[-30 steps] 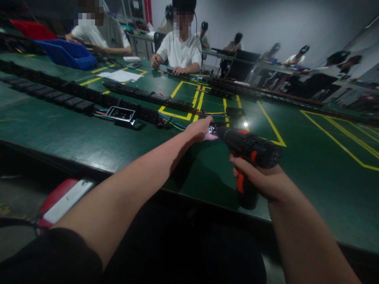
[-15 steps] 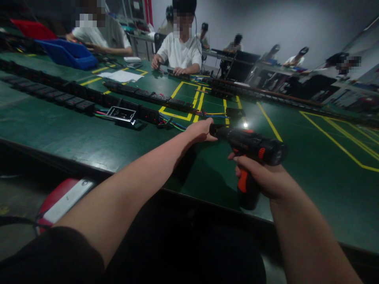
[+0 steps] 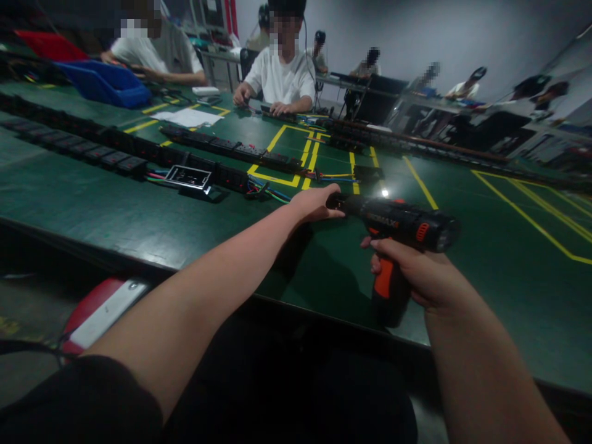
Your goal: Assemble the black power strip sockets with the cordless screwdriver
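Note:
My right hand [image 3: 416, 271] is wrapped round the handle of a black and orange cordless drill [image 3: 393, 219], held level above the table and pointing left. The drill's front end meets a small black part [image 3: 335, 201] held in my left hand [image 3: 318, 202]. Most of that part is hidden by the fingers, and the bit's tip is out of sight. Coloured wires [image 3: 275, 193] run from a black power strip [image 3: 231, 177] towards my left hand. A framed panel [image 3: 189, 177] sits between the strip's sections, tilted on the table.
More black strips [image 3: 222, 145] with loose wires lie across the green table [image 3: 115, 213], which has yellow tape lines. A blue bin [image 3: 108, 86] and paper sheets [image 3: 187, 117] are farther back. A person in a white shirt [image 3: 287, 77] sits opposite; others work behind.
The drill and my right hand have shifted slightly to the right. My left hand has also moved a little right, still meeting the drill's front end.

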Available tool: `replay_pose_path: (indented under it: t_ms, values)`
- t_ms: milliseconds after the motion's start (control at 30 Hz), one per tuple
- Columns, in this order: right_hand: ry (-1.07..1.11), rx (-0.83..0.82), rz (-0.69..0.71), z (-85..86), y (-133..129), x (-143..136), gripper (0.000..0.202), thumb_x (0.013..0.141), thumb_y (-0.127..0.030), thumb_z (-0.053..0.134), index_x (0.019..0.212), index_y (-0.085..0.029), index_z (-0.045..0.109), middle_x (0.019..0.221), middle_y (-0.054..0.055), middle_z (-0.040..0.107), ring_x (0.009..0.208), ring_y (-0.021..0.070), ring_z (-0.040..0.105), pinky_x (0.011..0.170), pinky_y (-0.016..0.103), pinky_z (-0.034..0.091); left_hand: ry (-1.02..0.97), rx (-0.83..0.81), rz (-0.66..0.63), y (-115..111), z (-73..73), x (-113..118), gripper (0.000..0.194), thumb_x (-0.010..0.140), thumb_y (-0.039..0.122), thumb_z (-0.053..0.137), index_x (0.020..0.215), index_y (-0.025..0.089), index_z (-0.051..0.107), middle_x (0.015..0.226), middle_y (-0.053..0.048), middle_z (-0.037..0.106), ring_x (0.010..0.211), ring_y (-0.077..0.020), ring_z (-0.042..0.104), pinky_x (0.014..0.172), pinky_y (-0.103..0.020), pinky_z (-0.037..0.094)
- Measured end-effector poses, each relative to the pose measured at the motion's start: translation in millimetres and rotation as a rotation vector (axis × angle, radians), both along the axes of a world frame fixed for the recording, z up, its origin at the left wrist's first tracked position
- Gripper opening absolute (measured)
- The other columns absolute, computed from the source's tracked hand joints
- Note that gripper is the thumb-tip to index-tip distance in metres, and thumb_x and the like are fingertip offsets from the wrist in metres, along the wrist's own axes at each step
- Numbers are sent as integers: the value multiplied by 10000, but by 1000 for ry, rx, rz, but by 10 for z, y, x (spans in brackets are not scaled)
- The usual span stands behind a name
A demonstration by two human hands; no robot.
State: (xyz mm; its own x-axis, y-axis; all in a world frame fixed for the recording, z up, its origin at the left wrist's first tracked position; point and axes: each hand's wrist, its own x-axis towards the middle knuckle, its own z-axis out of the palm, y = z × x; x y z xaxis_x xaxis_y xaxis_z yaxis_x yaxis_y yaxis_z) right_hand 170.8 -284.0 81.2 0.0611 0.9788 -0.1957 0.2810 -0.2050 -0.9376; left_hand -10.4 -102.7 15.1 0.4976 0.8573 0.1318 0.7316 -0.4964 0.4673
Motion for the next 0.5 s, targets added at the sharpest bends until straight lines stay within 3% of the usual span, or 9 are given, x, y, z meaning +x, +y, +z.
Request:
replay_pose_path:
  t_ms: [500]
  values:
    - [-91, 35, 25, -44, 0, 2, 249, 771, -414, 794, 839, -196, 696, 601, 9, 638, 539, 148, 572, 512, 268, 468, -75, -5, -32, 13, 16, 8, 591, 796, 569, 753, 1288, 276, 608, 1163, -97, 750, 1053, -325, 704, 908, -430, 523]
